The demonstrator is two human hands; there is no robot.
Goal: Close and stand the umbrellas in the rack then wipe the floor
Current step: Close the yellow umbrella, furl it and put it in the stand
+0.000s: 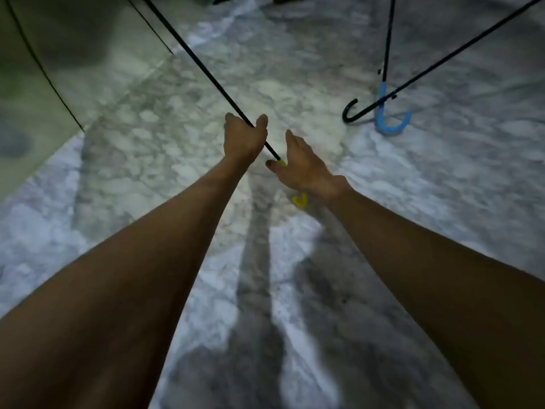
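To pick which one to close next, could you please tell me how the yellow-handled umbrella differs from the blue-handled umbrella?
The yellow-handled umbrella has a yellow hook; the blue-handled umbrella has a blue one. The left hand grips the yellow-handled umbrella's shaft, with the right hand at its handle; no hand touches the blue-handled umbrella. Both have thin black shafts and hooked handles.
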